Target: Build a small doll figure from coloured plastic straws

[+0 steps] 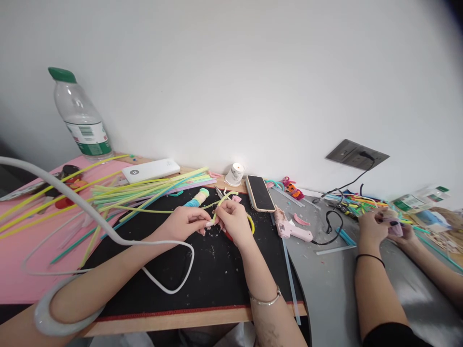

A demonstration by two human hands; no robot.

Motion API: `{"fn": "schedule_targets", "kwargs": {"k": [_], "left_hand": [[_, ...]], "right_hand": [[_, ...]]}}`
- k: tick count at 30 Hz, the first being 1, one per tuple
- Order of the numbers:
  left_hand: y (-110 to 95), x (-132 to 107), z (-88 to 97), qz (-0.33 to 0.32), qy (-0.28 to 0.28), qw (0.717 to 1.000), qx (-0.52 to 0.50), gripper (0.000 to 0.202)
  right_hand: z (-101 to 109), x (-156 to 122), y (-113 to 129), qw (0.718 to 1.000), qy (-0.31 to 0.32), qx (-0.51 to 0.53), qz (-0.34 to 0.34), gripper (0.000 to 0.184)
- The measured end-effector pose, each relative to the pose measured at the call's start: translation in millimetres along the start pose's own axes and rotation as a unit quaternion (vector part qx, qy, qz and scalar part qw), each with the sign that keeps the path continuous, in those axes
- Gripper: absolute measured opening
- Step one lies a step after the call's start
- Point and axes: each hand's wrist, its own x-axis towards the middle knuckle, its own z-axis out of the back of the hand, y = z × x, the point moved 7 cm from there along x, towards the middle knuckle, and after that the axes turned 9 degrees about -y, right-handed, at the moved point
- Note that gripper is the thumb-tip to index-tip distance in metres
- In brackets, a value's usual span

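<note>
My left hand and my right hand meet over a black mat, fingertips almost touching. Both pinch a thin yellow-green strip that bends up between them and curves off to the right. My right wrist wears a thin bracelet; my left forearm wears a pale bangle. A bundle of long yellow, green and blue strips fans out just behind my left hand. A small blue and green wrapped piece lies right behind my fingers.
A white cable loops across the mat. A phone, pink glue gun, lit candle, power bank and water bottle sit along the back. At right, another person's hands work among coloured strips.
</note>
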Motion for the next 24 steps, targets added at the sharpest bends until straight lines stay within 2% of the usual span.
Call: {"fn": "schedule_targets", "kwargs": {"k": [7, 11, 15, 24], "left_hand": [[3.5, 1.1, -0.4, -0.003, 0.007, 1.0, -0.002, 0.014], [6.9, 1.3, -1.2, 0.016, 0.005, 0.999, -0.037, 0.012], [6.0, 0.3, -0.6, 0.038, -0.009, 0.996, -0.076, 0.015], [4.0, -0.3, -2.5, 0.032, 0.005, 0.996, -0.084, 0.015]], "right_hand": [[-2.1, -1.7, 2.4, 1.0, 0.024, 0.008, 0.014, 0.014], [-1.5, -1.6, -0.5, 1.0, 0.021, 0.003, 0.006, 0.017], [-0.7, -0.6, 0.8, 0.999, 0.022, -0.009, 0.037, 0.019], [-3.5, -2.9, 1.0, 0.998, 0.04, -0.005, 0.042, 0.02]]}}
